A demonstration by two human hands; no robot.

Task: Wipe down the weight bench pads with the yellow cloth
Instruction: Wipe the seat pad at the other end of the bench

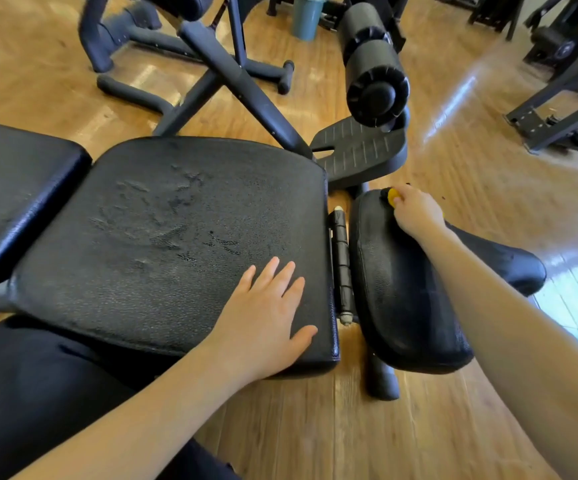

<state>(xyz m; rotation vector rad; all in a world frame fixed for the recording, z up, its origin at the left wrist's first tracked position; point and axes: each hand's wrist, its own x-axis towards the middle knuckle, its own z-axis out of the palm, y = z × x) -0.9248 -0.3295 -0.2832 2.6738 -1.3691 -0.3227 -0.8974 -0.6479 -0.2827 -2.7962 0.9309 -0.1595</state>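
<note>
right hand (417,211) curled round balled yellow cloth (392,195), pressing it on far edge of small end pad (398,289) to scrub; left hand (266,317) flat, fingers spread, on near right corner of seat pad (163,237), likely bracing the bench

Single view only: head-worn wide-angle camera, looking forward and steeply down, close above weight bench pads (169,244); both forearms enter from bottom edge; wood floor (315,427) right below, other gym frames farther off along top edge, edges bowed by lens
</note>
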